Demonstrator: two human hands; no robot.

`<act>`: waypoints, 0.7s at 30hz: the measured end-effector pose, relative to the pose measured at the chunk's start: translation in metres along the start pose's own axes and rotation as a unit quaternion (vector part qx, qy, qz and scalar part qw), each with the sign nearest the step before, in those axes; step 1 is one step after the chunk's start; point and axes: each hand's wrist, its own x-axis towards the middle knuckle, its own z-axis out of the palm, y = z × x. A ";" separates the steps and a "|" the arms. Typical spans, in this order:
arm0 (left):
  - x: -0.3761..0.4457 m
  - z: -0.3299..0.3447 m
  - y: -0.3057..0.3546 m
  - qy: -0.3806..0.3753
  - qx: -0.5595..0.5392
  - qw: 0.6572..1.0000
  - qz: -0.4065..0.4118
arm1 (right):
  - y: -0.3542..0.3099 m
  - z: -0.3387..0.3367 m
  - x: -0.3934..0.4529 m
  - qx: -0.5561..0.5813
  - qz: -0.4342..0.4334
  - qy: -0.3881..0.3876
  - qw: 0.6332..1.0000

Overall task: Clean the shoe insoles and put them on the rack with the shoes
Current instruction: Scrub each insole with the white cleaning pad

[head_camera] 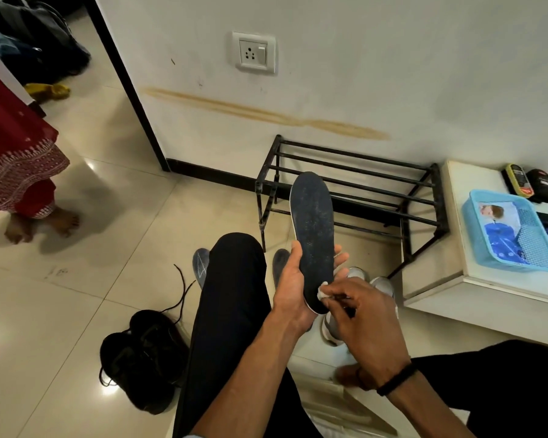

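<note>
A: hands?
B: left hand (293,281) grips the dark insole (314,235) from its left edge, thumb along the edge, fingertips showing past the right edge; insole stands nearly upright, toe end up, heel end down at the palm; right hand (366,324) pinches a small white wipe (323,294) in curled fingers, pressed against the insole near the heel; black band (396,379) on the right wrist.

A: what's around them?
B: black trouser leg (231,311) sits just left of the hands; two grey-blue shoes (201,263) on the floor beyond the knee, one partly hidden by the leg; a pair of grey-white shoes (382,286) lies under the hands, mostly covered by them; black laced shoes (141,355) on the tiles lower left, a lace trailing out.

A: rack?
B: black metal rack (351,184) against the wall, directly behind the insole; insole toe overlaps its lower bars in view; no shoes on the bars that show.

A: further out?
B: white cabinet (475,289) right of the rack, with a blue plastic basket (475,238) holding printed packets; dark items behind it; wall socket (254,52) above; another person's bare feet (41,222) and red patterned garment far left.

A: readable text?
B: none legible; labels too small or blurred.
</note>
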 end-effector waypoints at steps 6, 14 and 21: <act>-0.006 -0.001 -0.009 -0.019 -0.015 0.999 -0.024 | -0.005 0.001 0.043 -0.092 -0.020 0.007 0.996; -0.004 -0.011 -0.006 -0.002 0.017 1.000 -0.019 | -0.034 0.008 0.031 -0.096 -0.027 -0.062 0.993; -0.011 -0.009 -0.013 0.024 -0.007 0.999 -0.031 | -0.017 0.014 0.063 -0.150 0.007 -0.019 0.988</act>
